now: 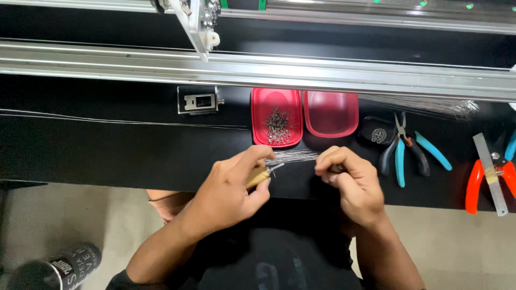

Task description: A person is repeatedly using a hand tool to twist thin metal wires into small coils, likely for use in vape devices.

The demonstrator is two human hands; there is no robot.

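— So, what do we have at the front edge of the black desk [107, 156]?

— We see both hands close together there. The left hand [231, 188] is curled around a small tool with a yellowish handle [259, 176]; its grip is closed tight, thumb and forefinger pinching near the metal tip, which points right.

— And the other one?

— The right hand [352, 180] has its fingers folded shut on one end of a bundle of thin silvery wires [293, 156]. The strands run between the two hands, just above the desk, and the tool tip meets them near the left hand.

— What lies around them?

— Just behind the wires we find a red tray [260, 121] holding a heap of small metal parts [279, 126], and touching its right side a second red tray [330, 113]. Right of that lie blue-handled pliers [400, 161] beside a small black object, and further right orange-handled cutters [475, 185] with a metal strip [490, 172] across them. A small metal fixture [199, 100] sits left of the trays, and an aluminium rail [258, 67] runs along the back. A dark can [59, 268] stands on the floor, lower left.
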